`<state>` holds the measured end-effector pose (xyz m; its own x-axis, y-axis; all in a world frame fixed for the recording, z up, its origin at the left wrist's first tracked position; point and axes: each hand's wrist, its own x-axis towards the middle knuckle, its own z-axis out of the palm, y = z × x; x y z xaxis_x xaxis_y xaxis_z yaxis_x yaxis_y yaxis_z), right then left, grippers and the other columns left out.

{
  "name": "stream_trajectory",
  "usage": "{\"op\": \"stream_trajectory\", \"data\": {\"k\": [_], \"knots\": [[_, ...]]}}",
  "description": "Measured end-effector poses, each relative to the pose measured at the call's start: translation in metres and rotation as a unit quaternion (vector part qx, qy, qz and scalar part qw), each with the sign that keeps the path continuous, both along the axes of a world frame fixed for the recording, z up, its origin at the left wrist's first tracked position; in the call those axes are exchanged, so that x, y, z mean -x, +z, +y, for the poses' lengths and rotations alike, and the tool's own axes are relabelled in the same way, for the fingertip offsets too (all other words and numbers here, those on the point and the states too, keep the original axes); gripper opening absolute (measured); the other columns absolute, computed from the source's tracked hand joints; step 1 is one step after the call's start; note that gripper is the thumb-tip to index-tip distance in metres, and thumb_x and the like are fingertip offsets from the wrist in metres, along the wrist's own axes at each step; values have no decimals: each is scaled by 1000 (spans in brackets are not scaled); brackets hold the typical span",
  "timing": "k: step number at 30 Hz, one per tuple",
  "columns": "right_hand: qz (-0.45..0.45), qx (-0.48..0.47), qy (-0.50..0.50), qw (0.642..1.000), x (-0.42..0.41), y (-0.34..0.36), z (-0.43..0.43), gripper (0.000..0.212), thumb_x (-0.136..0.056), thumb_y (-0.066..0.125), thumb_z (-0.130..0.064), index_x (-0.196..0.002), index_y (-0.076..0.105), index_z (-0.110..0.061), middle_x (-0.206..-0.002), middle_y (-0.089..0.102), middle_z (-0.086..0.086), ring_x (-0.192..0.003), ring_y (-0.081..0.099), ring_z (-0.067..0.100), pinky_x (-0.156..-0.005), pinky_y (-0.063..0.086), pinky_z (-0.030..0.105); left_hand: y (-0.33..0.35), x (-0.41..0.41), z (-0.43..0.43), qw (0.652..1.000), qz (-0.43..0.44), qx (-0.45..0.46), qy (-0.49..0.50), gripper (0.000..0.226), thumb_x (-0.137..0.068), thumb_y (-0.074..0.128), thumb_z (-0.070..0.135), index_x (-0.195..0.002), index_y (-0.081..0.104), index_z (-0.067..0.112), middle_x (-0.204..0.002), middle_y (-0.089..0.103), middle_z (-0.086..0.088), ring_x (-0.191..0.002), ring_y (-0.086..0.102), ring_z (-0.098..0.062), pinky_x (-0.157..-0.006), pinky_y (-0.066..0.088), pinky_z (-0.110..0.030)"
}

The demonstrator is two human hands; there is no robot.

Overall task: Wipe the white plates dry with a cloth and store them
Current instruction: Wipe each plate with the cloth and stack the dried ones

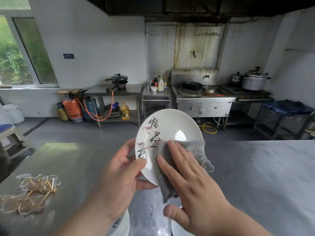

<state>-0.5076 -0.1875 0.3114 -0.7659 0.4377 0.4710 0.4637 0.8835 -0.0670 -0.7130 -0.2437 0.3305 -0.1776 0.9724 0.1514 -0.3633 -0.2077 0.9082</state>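
In the centre of the frame my left hand (117,172) grips the lower-left rim of the tilted white plate (170,126), held above the steel surface (255,167), while my right hand (189,181) lies flat, fingers straight, pressing the grey cloth (199,150) against its face.

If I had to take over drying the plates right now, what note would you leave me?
Left hand: grips the white plate by its lower-left rim and holds it up, tilted, above the counter.
Right hand: flat, with straight fingers, presses the grey cloth on the plate's lower-right face.
Other plates: a stack of plates lies under the left forearm and a single plate under the right wrist. The counter between them is wet.
Done: I cannot tell which plates are dry.
Left: finish wiping this plate, then store it.
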Motion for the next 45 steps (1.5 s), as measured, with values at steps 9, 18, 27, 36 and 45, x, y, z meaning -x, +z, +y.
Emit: {"op": "stream_trajectory", "data": {"k": [9,18,27,36,45], "knots": [[9,40,-102,994,23,25,14,104,-91,-2,-82,-165,-2,-10,-172,-17,18,-158,-24,30,-130,1,55,-11,-21,5,999,37,23,-30,44,-84,63,9,-122,71,29,-104,76,-16,-76,73,-23,-59,62,-44],[-104,-35,-35,993,-12,-9,-8,99,-93,2,-80,-163,31,-17,-172,18,13,-161,14,30,-123,33,54,-15,0,5,999,-16,32,-27,42,-81,61,9,-118,76,23,-119,74,-24,-83,75,-35,-60,64,-52],[-30,-42,-204,978,-13,17,20,109,-92,6,-85,-162,27,-4,-174,9,12,-162,3,27,-131,10,46,-16,-4,12,998,-52,27,-19,47,-80,59,9,-121,72,27,-127,72,-18,-99,74,-43,-70,61,-69],[-81,12,-162,983,10,-10,-17,112,-90,-4,-82,-160,30,-1,-169,18,22,-159,13,37,-126,24,55,-19,-8,26,996,-88,21,4,44,-90,56,-1,-122,74,24,-126,74,-17,-107,75,-34,-66,64,-49],[-105,-15,-158,982,-13,-8,9,108,-92,2,-84,-163,25,-5,-172,13,15,-160,11,34,-126,22,51,-25,-7,27,995,-92,42,3,47,-86,55,1,-124,72,22,-126,74,-18,-102,76,-35,-66,64,-54]]}}
